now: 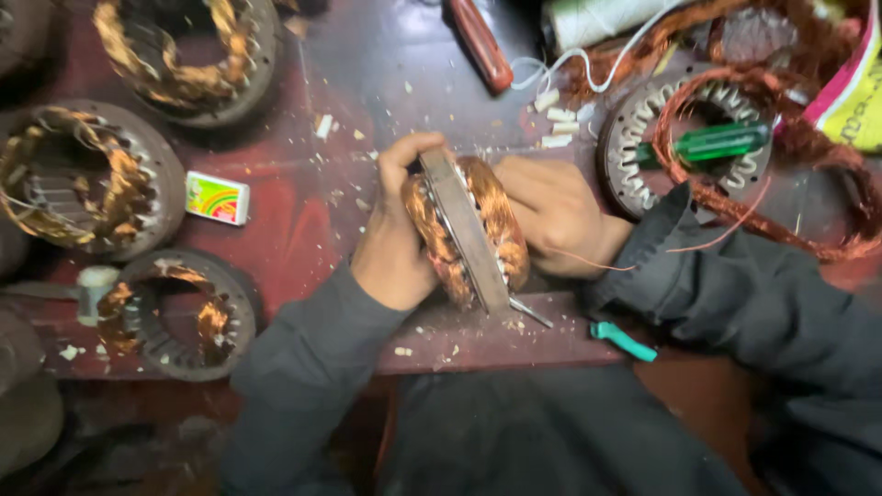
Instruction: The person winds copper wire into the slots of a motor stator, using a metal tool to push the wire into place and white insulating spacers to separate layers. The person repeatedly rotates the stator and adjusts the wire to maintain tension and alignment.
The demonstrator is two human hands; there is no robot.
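Copper-wound stator (467, 230) stands on edge near the bench's (386, 83) front edge, so we reach both coil faces. Left hand (393, 241) clamps its rim, thumb over top; right hand (556, 216) presses the far side, fingers hidden. Stators (87, 179) crowd the left edge, green screwdriver (721, 142) and loose copper wire (781, 211) the right, matchbox (217, 197) between.

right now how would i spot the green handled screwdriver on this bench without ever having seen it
Start at the dark red bench and go to its far right corner, where loose copper wire loops about. The green-handled screwdriver lies across the hole of the stator ring there. Its clear green handle sets it apart from the red-brown handle at the top centre.
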